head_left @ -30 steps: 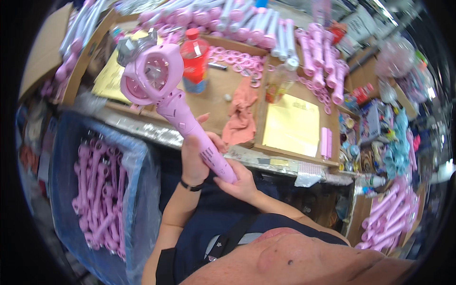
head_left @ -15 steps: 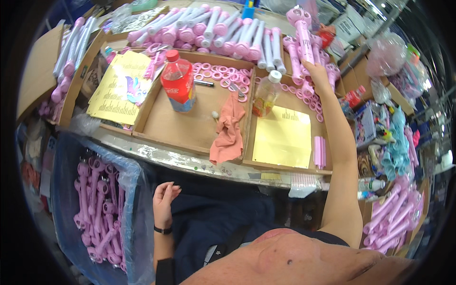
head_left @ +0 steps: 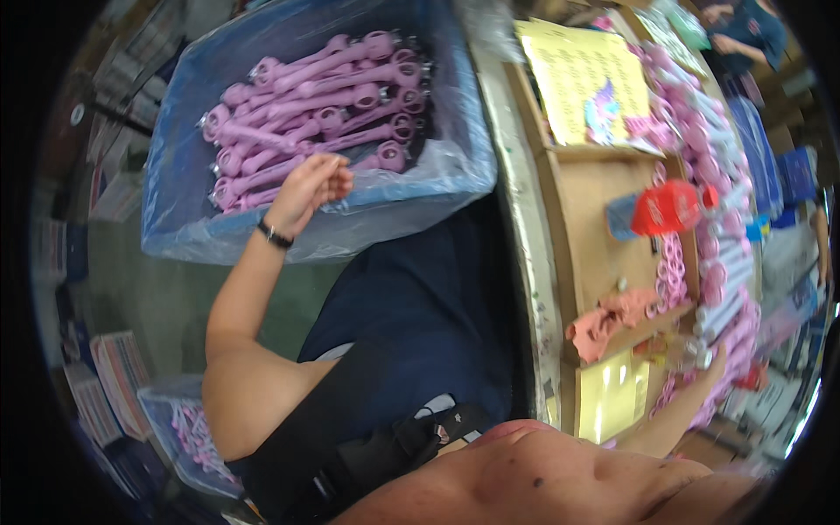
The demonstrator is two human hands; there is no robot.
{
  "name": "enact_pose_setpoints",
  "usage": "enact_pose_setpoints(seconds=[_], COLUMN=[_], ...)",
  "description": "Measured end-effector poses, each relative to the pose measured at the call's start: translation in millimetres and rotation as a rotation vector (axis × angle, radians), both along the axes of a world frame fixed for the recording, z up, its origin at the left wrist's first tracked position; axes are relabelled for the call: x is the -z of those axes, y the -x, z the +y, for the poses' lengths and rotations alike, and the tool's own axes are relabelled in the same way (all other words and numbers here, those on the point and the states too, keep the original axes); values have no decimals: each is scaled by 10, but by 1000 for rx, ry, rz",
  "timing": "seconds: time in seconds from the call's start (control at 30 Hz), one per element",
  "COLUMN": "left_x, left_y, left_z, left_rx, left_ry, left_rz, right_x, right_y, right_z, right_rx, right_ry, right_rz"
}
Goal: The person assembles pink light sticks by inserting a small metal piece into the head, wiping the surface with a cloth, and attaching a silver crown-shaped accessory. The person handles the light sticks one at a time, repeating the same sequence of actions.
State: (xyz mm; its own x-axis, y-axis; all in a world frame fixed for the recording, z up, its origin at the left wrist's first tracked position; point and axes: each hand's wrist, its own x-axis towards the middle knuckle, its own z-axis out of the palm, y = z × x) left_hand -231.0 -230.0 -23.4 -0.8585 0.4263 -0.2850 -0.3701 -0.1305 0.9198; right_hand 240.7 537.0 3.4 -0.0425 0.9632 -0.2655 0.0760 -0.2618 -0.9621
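Observation:
My left hand [head_left: 313,188] hangs over the near rim of a blue plastic-lined bin [head_left: 477,114], its fingers loosely curled with nothing seen in them. Inside the bin lies a heap of pink wand-shaped toy parts [head_left: 337,92] with ringed heads. On the far right, my right arm stretches across the bench. My right hand [head_left: 713,369] is small and blurred beside a row of pink handles [head_left: 739,346], next to a clear bottle with a white cap [head_left: 687,353]. Its fingers do not show clearly, so I cannot tell whether it holds one.
Wooden trays [head_left: 584,197] on the bench hold a red-labelled bottle [head_left: 669,208], an orange cloth [head_left: 604,324], pink rings [head_left: 671,271] and yellow sheets [head_left: 582,79]. Another bin of pink parts [head_left: 197,437] stands on the floor at lower left. A person [head_left: 748,35] is at far upper right.
My view has swung left, bringing the blue bin to the upper middle. My left hand has gone from beside my lap to over the bin's rim. The pink wand raised at my right hand is no longer distinct.

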Motion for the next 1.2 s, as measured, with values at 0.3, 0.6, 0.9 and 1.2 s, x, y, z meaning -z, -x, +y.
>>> enact_pose_setpoints(seconds=[0.3, 0.6, 0.9, 1.2], left_x=[1359, 2391, 1888, 646], left_y=[2228, 3723, 3140, 1636], left_z=[-428, -358, -537, -676], left_rx=[486, 191, 327, 123], left_ry=[1143, 1903, 1821, 827], left_rz=[249, 798, 1072, 416], right_x=[46, -782, -609, -480], right_y=[-313, -447, 402, 1611], right_z=[251, -2089, -3739, -3776], right_rx=[44, 51, 38, -1059], right_ry=[-479, -759, -833, -653], right_rz=[-1417, -1339, -826, -962])
